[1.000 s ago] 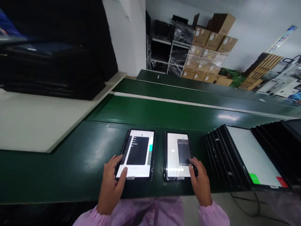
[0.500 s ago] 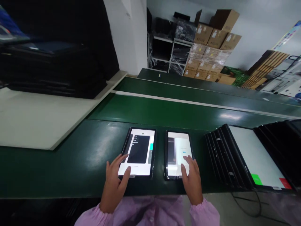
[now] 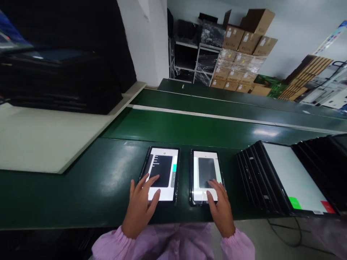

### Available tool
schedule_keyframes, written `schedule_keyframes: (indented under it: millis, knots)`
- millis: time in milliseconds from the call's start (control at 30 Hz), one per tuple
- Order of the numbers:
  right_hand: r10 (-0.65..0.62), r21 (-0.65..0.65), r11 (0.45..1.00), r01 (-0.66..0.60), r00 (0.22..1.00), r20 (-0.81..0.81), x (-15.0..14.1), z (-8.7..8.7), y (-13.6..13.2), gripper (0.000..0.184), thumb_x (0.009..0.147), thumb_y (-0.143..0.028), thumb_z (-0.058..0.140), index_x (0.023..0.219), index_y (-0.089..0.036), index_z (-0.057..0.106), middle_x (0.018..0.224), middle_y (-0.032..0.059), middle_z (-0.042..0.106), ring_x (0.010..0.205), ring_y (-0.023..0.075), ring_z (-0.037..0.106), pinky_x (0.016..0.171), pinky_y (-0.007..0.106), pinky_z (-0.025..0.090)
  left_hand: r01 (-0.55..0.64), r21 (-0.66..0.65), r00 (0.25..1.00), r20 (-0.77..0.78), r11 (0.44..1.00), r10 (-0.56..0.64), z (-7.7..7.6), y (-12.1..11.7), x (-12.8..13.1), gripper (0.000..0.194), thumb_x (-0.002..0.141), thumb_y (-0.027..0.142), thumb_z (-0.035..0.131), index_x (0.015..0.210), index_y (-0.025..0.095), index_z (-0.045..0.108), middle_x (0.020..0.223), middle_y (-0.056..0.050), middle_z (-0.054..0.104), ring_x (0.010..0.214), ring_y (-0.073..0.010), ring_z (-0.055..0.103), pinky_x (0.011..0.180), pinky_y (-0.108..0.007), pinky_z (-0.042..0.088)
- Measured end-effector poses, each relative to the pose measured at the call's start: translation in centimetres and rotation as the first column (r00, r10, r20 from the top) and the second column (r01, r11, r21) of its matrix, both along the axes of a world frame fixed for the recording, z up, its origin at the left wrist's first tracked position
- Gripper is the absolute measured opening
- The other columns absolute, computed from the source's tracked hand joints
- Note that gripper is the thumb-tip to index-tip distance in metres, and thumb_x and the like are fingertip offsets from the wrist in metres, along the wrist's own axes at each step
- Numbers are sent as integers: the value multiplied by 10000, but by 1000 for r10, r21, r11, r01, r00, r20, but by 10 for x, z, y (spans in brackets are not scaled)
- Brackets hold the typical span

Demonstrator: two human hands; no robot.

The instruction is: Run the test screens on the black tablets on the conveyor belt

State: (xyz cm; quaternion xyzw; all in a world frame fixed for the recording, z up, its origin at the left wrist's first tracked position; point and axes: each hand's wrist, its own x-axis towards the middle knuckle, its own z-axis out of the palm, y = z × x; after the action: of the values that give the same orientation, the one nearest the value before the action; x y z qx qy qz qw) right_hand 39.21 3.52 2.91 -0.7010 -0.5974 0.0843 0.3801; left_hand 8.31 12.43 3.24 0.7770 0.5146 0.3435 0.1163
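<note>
Two lit tablets lie side by side on the dark green bench (image 3: 81, 187). My left hand (image 3: 141, 206) rests open on the near end of the left tablet (image 3: 162, 172), fingers spread over its screen. Fingers apart, my right hand (image 3: 220, 207) lies open on the near end of the right tablet (image 3: 205, 175), fingertips touching the screen. Each screen shows a dark panel on white. Neither hand holds anything. Pink sleeves cover both wrists.
A row of black tablets (image 3: 257, 180) leans overlapped at the right, one with a white screen (image 3: 292, 177) showing green and red squares. A white board (image 3: 40, 137) and stacked black trays (image 3: 59, 79) sit at the left. Cardboard boxes (image 3: 244, 47) and shelving stand behind.
My left hand slid right and further onto the left tablet's screen. My right hand shifted left over the right tablet, whose screen changed from a settings-like view to a centred dark panel.
</note>
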Motion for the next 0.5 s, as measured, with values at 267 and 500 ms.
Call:
schedule_keyframes:
  millis: [267,500]
  knots:
    - [-97,37,994,99,994,-46,18,-1,-7,441,1057,-526,512,1379,-252,640,1459,117,616,1434,338,499,1139,596,487,22,60,999,-50,998,-19,-4,4,-1,385,996,326,520,1372,271,579,1366,-72,693,1469,-323,458,1289,-666,98]
    - [-97,39,994,101,992,-82,25,4,-7,439,1055,-542,506,1353,-249,639,1444,108,625,1427,325,505,1195,623,414,13,58,999,-48,998,-10,-5,4,-3,367,1009,335,505,1362,264,580,1343,-76,695,1469,-327,454,1285,-664,106]
